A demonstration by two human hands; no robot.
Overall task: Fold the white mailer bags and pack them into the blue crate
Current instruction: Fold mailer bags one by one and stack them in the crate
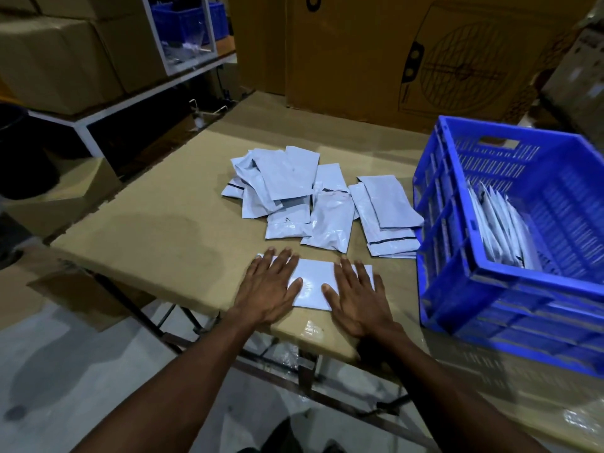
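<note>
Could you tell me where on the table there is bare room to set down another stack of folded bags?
The table is bare left of the loose mailer pile, out to its left edge. It is crowded between the pile and the blue crate, and near the front, where both hands press a mailer flat.

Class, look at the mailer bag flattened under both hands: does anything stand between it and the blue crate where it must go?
Nothing visible does. The mailer bag lies under the left hand and right hand near the table's front edge; bare tabletop separates it from the blue crate. The loose pile of bags sits farther back, off that path.
</note>
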